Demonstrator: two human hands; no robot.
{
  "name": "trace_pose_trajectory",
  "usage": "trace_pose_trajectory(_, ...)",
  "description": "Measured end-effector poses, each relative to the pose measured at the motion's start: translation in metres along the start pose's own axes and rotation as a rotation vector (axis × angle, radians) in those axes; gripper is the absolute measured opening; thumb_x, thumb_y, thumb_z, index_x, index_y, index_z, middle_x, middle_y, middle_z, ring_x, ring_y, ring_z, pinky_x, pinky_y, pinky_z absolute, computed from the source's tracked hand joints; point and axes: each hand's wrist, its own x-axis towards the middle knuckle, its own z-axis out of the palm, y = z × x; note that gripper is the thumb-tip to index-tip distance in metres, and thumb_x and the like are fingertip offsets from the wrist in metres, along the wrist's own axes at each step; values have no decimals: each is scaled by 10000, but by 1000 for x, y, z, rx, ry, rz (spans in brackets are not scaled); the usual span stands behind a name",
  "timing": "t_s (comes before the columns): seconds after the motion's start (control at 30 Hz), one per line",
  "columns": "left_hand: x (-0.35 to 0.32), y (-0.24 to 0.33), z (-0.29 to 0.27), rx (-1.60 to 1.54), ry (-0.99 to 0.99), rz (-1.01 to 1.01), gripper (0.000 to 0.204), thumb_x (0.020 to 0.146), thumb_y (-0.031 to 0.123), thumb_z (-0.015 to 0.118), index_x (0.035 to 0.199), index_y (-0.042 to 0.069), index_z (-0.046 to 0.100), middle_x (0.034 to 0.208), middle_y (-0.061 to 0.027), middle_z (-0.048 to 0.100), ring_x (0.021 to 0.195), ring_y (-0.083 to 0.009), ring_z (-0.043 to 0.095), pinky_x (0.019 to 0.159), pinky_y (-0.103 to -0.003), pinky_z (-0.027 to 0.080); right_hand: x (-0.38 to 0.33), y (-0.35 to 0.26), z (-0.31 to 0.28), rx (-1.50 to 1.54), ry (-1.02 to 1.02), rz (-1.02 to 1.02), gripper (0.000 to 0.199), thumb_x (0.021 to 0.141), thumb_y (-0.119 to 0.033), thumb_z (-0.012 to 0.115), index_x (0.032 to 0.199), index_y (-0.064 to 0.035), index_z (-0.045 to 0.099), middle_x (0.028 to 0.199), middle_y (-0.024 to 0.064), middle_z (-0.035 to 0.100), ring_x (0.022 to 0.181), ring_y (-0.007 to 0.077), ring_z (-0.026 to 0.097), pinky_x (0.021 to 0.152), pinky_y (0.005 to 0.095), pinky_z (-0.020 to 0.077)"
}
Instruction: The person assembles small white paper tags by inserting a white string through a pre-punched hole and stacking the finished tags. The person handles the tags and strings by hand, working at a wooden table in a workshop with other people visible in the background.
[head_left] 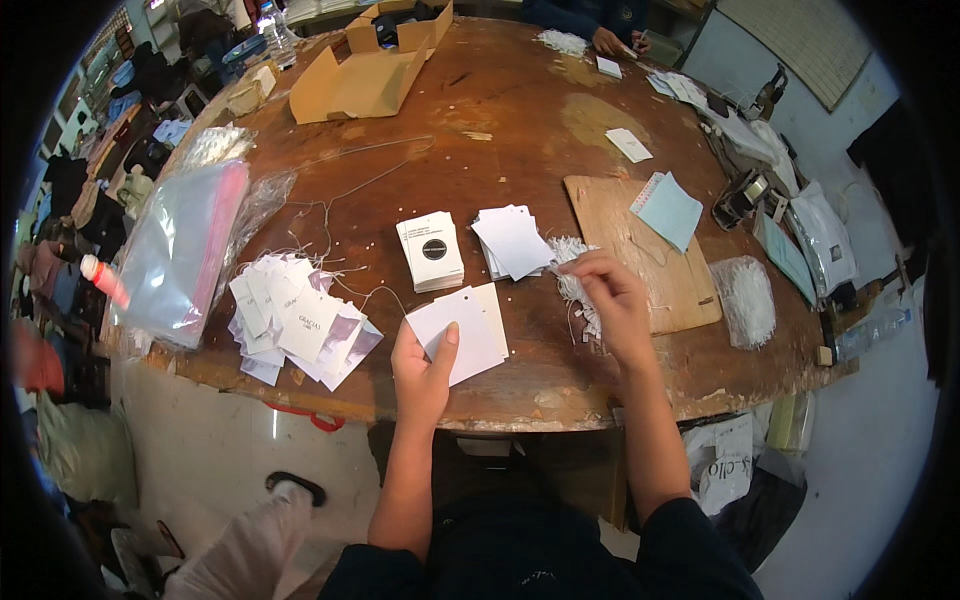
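My left hand [422, 378] is closed on a few white hang tags [462, 335], its thumb lying across the top one. A punched hole shows near the tags' upper edge, and a white string runs from them toward the left. Over a heap of white tag strings [570, 288], my right hand [622, 308] is pinched; what sits between its fingertips is too small to make out. Beyond the left hand stand a stack of printed tags [433, 252] with a black round mark and a stack of blank white tags [512, 243]. Strung tags [300, 318] lie in a loose pile at left.
Clear plastic bags [185, 250] cover the table's left side. A wooden board [680, 300] with a light blue paper [668, 210] lies at right, beside a bundle of white strings [744, 302]. An open cardboard box [365, 80] sits far left; another person's hands [612, 42] work at the far edge.
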Motion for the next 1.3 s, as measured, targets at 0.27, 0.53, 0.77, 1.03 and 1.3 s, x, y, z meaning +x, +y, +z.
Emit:
trace_pose_trajectory(0.27,-12,1,10,-390,-193,-226,341,971,84,655,1282,-25,563,1209,-104,666,1082,-149,655,941,-317,533,-14,-22,34,-40,-133,-8,151,971,-5,600,1080,6,704,1032,79,653,847,200,650,781,310,526)
trace_pose_trajectory(0.53,-12,-7,22,-667,-216,-327,435,980,129,602,1378,-8,489,1235,-110,654,1097,-174,665,943,-338,552,-21,-16,63,-260,-169,-327,307,842,34,664,1144,-19,681,1021,157,704,905,323,687,809,386,544)
trace_pose_trajectory(0.77,-5,-6,22,-592,-121,-196,401,995,131,558,1369,-4,501,1216,-114,654,1080,-181,669,928,-341,563,-10,5,15,-554,-437,-227,144,931,-146,685,996,-19,706,939,154,714,875,344,685,781,409,533)
trace_pose_trajectory(1.03,-7,-7,25,-434,-61,-164,351,998,94,618,1326,-8,542,1257,-101,646,1125,-154,634,963,-334,522,0,37,-8,-432,-175,19,222,992,-187,657,942,28,681,843,137,686,767,210,637,717,339,499)
trace_pose_trajectory(1.3,-8,5,30,-217,-16,-65,361,1000,83,622,1338,-18,543,1229,-94,657,1117,-135,624,968,-309,508,-13,15,3,676,124,60,248,967,-107,651,755,-83,526,901,81,630,878,180,592,825,316,470)
